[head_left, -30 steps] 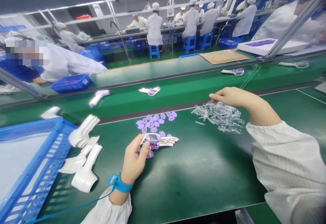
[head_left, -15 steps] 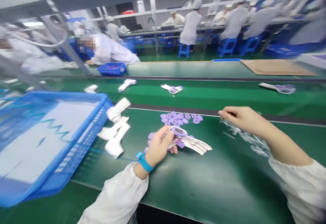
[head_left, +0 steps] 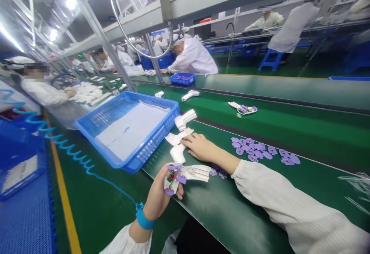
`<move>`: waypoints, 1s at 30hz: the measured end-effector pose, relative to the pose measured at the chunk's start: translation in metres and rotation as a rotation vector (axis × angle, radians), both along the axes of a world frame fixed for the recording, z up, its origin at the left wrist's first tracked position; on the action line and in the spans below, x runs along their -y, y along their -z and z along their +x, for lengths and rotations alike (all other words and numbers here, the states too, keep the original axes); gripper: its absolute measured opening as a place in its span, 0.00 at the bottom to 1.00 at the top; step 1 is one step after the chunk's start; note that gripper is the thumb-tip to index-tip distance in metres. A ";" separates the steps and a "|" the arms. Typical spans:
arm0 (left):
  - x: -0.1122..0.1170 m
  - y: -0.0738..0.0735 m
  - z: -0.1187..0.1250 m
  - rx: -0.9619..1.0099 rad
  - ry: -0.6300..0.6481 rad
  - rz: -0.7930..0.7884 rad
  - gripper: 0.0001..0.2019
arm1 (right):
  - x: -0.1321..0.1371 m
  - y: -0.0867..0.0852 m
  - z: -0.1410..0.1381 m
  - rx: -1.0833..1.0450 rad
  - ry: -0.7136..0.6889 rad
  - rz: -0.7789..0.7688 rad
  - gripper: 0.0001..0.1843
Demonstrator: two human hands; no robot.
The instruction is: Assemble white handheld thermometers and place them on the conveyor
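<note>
My left hand is closed around an open thermometer-gun half, low at the belt's near edge. Its white handle points right; purple parts, a small green circuit board and a red wire show inside. My right hand reaches across to the left, fingers stretched out, fingertips at the white shell halves. One white shell lies just below its fingertips, another white shell beside them, and a ribbed-handled white shell farther back. Whether the fingertips press on a shell is hard to tell.
A blue basket with a white sheet stands left of the shells. Purple discs lie to the right, and clear plastic pieces at the far right. On the belt behind is another open thermometer half. A blue coiled cord runs to my left wristband.
The view has swung left. My right hand has moved from the clear plastic pieces over to the white shells. My left hand still holds the thermometer half, now tilted with its inside showing.
</note>
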State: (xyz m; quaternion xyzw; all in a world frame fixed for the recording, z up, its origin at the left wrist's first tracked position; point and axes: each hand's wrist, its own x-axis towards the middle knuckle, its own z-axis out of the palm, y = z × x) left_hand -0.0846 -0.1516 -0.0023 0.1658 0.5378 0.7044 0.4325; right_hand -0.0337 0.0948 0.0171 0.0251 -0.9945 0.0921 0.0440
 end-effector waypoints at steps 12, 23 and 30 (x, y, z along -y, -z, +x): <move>-0.024 -0.012 -0.022 -0.005 -0.040 0.059 0.32 | -0.048 -0.034 0.099 -0.058 0.348 -0.003 0.19; -0.082 -0.051 0.084 0.012 0.318 0.123 0.39 | 0.023 -0.060 0.247 -0.682 0.220 0.287 0.18; -0.065 -0.079 0.126 -0.228 0.377 0.247 0.39 | 0.041 -0.083 0.270 -0.781 0.133 0.353 0.16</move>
